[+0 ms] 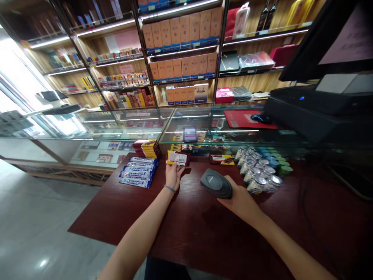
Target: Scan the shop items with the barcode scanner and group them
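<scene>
My left hand (173, 175) grips a flat red and yellow packet (178, 158) by its near edge, tilting it so its white barcode label faces up. My right hand (239, 199) is wrapped round the handle of a dark grey barcode scanner (216, 182), whose head points toward the packet a short way to its left. Both hands are over the dark red wooden counter (186, 229). A thin band circles my left wrist.
Blue wrapped bars (138, 171) lie stacked left of my left hand, red and yellow packets (147, 147) behind them. Another packet (222, 159) lies ahead. Small lidded jars (259, 171) cluster at right. A black till (314, 112) stands on the glass case (122, 128).
</scene>
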Available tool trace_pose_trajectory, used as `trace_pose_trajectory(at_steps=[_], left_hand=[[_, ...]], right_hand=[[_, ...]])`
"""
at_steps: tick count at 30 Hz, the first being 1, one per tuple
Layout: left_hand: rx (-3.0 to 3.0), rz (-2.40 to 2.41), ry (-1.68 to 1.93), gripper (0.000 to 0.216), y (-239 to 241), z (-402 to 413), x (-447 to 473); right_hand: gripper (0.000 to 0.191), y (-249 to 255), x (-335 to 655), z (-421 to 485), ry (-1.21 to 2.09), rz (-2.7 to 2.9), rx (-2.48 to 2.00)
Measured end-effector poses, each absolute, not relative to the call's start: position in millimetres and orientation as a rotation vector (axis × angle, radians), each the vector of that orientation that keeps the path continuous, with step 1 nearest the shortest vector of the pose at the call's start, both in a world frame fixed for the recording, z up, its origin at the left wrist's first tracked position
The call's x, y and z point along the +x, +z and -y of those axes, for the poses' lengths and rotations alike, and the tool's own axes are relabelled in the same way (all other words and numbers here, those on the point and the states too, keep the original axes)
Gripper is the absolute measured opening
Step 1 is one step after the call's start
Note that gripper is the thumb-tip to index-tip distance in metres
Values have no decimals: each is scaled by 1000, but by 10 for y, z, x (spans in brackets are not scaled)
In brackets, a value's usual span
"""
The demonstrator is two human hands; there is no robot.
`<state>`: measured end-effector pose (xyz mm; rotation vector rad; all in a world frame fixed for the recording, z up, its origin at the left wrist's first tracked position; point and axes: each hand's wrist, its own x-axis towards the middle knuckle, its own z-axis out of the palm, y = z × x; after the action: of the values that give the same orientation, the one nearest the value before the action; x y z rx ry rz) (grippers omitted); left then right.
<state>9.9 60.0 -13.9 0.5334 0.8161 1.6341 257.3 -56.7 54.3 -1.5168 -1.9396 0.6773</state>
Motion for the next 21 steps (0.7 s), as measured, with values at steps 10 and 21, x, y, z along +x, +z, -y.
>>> trace_pose_trajectory(at_steps=[10,21], left_hand=[[508,-840,1637,28,-127,-623,102],[661,-924,1783,39,37,-542,97]], right_hand=[[41,496,2582,552,666,1860,-1459],[42,507,2609,533,665,1786,-1479]])
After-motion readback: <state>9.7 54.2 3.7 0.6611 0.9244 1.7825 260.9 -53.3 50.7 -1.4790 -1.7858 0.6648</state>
